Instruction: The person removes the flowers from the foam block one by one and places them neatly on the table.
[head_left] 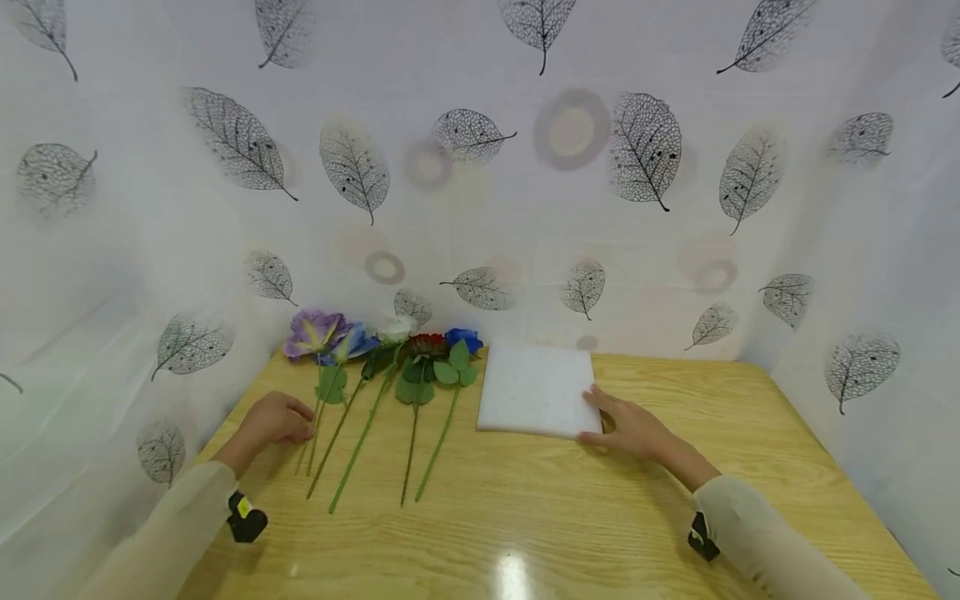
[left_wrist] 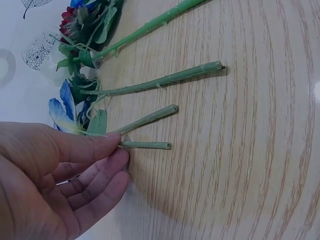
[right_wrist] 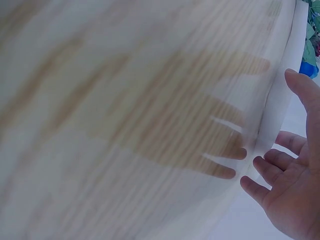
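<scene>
In the left wrist view my left hand (left_wrist: 55,175) pinches a thin green flower stem (left_wrist: 150,145) between thumb and fingers, close to its cut end. A second stem (left_wrist: 155,117) lies right beside it. Nearest this hand in the head view are a purple artificial flower (head_left: 311,333) and a blue-and-white one (head_left: 354,343). Which bloom the pinched stem bears is hidden. My right hand (head_left: 630,427) is at the right edge of a flat white square board (head_left: 536,392), its thumb and fingers spread along that edge and not curled round it.
A white flower (head_left: 396,330), a dark red flower (head_left: 427,345) and a blue flower (head_left: 463,338) lie in the same row, stems toward me. Underneath is a wood-grain table (head_left: 465,542). A white leaf-print curtain (head_left: 480,217) stands behind and at both sides.
</scene>
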